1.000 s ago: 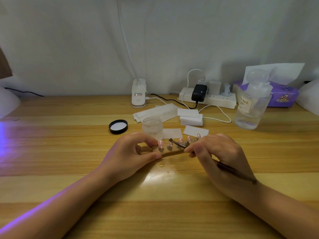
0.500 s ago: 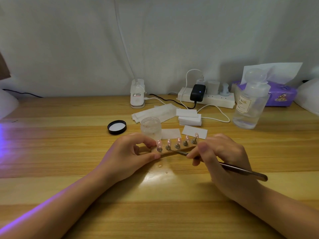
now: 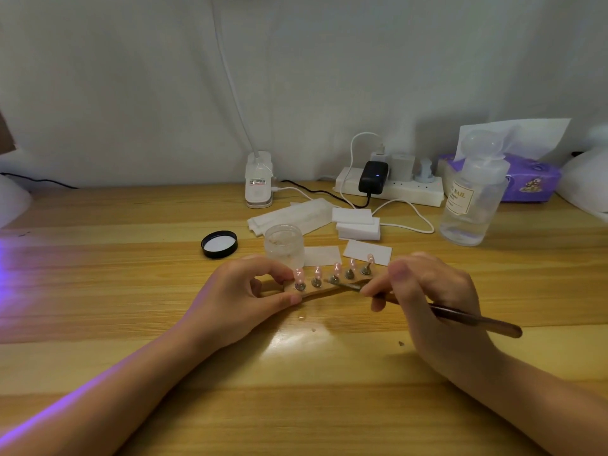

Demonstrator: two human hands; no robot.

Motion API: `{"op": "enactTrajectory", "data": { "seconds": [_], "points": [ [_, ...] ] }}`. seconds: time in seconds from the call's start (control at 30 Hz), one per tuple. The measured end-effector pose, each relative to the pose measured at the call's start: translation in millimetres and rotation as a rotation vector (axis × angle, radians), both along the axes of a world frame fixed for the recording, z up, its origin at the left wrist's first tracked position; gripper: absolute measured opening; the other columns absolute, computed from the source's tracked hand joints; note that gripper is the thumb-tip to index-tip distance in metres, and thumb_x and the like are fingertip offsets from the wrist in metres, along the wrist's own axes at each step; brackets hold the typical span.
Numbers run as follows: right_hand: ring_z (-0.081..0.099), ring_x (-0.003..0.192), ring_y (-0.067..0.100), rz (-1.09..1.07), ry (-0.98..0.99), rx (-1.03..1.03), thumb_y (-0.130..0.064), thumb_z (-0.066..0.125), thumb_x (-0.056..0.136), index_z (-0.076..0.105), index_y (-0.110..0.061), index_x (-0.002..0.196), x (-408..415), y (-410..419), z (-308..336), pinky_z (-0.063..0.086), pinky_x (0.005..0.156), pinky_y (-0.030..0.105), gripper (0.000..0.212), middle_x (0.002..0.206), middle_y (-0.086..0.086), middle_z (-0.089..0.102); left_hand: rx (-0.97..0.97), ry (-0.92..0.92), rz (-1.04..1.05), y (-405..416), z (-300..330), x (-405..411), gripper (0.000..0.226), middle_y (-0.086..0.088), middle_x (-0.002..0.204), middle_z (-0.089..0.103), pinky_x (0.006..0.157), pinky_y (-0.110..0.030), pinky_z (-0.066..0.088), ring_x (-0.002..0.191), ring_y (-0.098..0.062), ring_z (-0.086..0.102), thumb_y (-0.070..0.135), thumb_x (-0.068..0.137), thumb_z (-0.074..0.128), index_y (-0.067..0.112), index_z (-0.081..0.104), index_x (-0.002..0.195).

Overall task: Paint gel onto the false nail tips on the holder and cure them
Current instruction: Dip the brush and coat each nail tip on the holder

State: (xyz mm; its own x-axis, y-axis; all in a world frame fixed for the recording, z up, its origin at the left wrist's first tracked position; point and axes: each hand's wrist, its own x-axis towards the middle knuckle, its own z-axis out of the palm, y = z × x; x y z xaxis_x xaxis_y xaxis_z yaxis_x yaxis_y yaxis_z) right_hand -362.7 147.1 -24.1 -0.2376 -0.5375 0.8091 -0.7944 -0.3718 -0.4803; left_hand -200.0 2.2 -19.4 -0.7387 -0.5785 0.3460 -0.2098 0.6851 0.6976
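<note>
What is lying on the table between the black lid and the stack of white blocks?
In the head view, the open frosted jar stands between the black lid and the white blocks, with folded white wipes just behind it.

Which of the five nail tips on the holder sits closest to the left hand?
The leftmost nail tip, right beside the left hand fingertips gripping the holder; the other four stand farther right.

jar (image 3: 283, 245) behind holder (image 3: 324, 290), tabletop (image 3: 131, 291) bare leftward
</note>
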Motion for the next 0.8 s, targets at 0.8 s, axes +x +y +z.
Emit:
{"op": "enactTrajectory", "data": {
  "seconds": [0.8],
  "points": [
    [0.056,0.064,-0.004,-0.029,0.022,0.053,-0.044,0.028,0.096,0.067,-0.017,0.067,-9.6,0.8,-1.2,0.04,0.068,0.016,0.055,0.056,-0.01,0.058,-0.009,-0.005,-0.005,1.6,1.9,0.9,0.025,0.014,0.078,0.061,0.052,-0.003,0.034,0.055,0.016,0.047,0.017,0.07,0.077,0.036,0.065,0.082]
  ]
}}
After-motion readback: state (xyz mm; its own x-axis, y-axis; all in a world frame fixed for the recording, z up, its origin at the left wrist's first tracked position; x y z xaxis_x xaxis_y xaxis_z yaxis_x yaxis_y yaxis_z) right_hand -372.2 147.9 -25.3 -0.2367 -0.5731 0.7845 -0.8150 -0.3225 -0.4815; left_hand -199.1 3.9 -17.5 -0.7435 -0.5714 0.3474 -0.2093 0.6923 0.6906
